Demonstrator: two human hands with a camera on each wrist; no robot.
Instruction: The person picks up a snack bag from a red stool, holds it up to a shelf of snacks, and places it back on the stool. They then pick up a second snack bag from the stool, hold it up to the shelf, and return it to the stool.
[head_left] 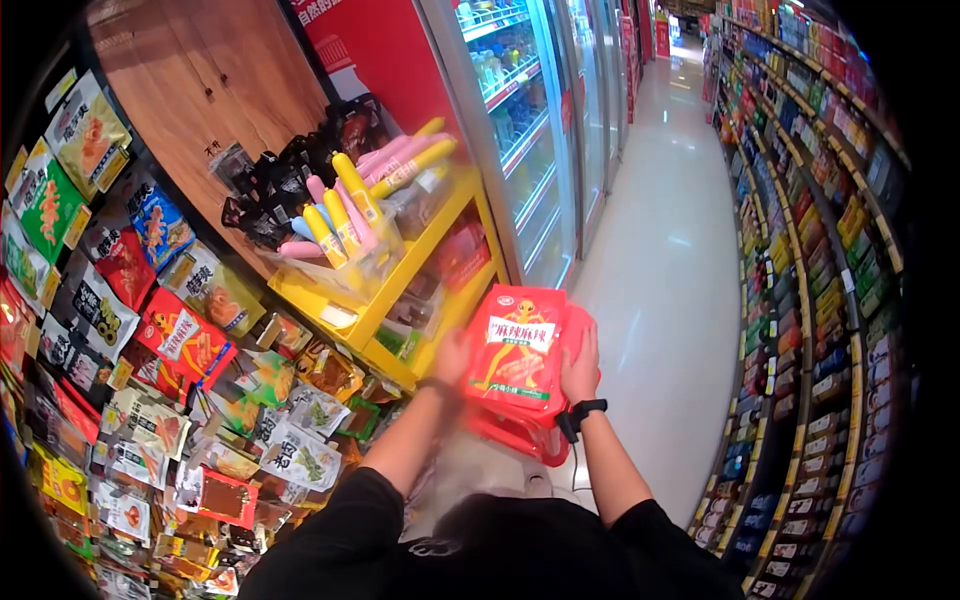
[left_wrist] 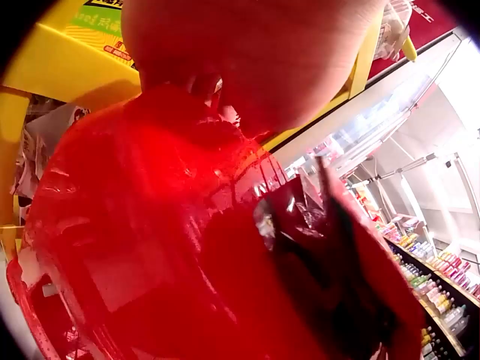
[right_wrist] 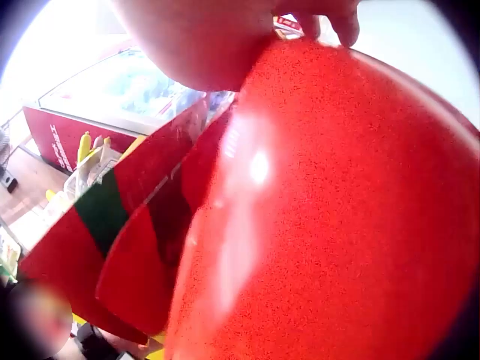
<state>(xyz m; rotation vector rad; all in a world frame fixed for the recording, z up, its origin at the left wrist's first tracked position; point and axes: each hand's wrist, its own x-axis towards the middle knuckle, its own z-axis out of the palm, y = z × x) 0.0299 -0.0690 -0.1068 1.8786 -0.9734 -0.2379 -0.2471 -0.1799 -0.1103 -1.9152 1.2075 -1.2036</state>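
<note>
the right hand [head_left: 581,368] grasped red packets [head_left: 515,350] by a red basket [head_left: 543,446]; the left hand [head_left: 453,356] blurred, its grip impossible to tell.

Supermarket aisle, w/ long shelves [head_left: 825,200] of packaged goods down the right side & tall glass-door fridges [head_left: 520,130] of bottled drinks, lit, on the left. Snack packets [head_left: 185,340] w/ Chinese lettering hang in rows nearby, next to a yellow display stand [head_left: 375,325] bearing a clear bin [head_left: 350,270] of yellow, pink & blue wrapped sticks. Price tags [head_left: 77,226] run along the display, & a pale, shiny floor [head_left: 655,230] stretches down the aisle btwn fridges & shelves.
</note>
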